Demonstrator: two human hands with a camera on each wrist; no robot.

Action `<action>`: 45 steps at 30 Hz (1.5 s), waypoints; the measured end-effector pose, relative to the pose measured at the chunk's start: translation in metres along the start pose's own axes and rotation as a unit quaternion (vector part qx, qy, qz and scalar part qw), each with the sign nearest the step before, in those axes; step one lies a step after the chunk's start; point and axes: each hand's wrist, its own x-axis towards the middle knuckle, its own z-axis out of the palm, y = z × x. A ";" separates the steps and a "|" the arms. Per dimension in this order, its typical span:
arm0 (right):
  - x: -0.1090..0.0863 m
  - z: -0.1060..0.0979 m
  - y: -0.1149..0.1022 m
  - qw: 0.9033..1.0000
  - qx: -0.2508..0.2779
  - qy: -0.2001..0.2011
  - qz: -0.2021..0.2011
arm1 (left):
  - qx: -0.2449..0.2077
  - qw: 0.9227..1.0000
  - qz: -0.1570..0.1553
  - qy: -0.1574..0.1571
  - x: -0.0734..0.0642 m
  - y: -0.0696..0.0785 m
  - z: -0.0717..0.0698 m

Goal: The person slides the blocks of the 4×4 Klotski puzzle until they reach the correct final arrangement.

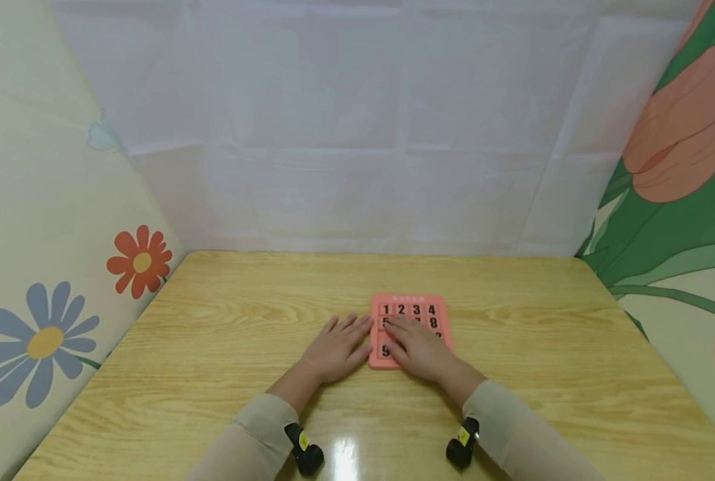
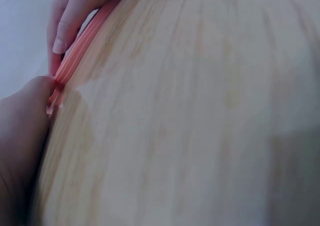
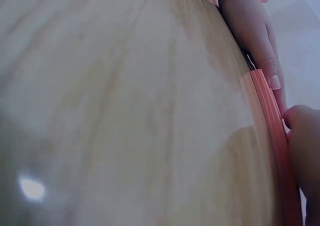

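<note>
A pink number slide puzzle (image 1: pixel 409 310) with black digits on its tiles lies flat on the wooden table. My right hand (image 1: pixel 422 349) lies over its lower middle, fingers extended onto the tiles and hiding several digits. On the puzzle's left side, my left hand (image 1: pixel 336 349) rests with straight fingers, its fingertips right at the edge. The left wrist view shows the puzzle's ribbed pink side (image 2: pixel 82 48) between both hands. From the right wrist, the thumb of my left hand (image 3: pixel 252 33) appears at the near corner of the puzzle (image 3: pixel 270 103).
The wooden table (image 1: pixel 243 294) reaches back to a white cloth backdrop (image 1: pixel 333 133). Floral cloths stand at the left (image 1: pixel 45 200) and right (image 1: pixel 681 234). Both sleeved wrists carry small black cameras, one on the left (image 1: pixel 306 454) and one on the right (image 1: pixel 462 447).
</note>
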 end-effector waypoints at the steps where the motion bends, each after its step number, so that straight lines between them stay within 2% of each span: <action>1: 0.001 0.000 0.000 1.000 -0.001 0.001 0.000 | 0.000 1.000 0.000 0.000 0.000 0.000 0.000; 24: -0.001 0.000 -0.001 1.000 0.000 -0.005 0.005 | 0.000 1.000 0.001 0.003 0.000 0.000 0.000; 37: -0.029 0.005 -0.004 0.999 0.003 0.035 -0.039 | 0.003 1.000 0.000 0.006 0.001 -0.001 0.001; 45: -0.043 0.009 -0.008 0.998 0.016 0.018 -0.054 | 0.001 1.000 -0.001 0.008 0.001 0.000 0.001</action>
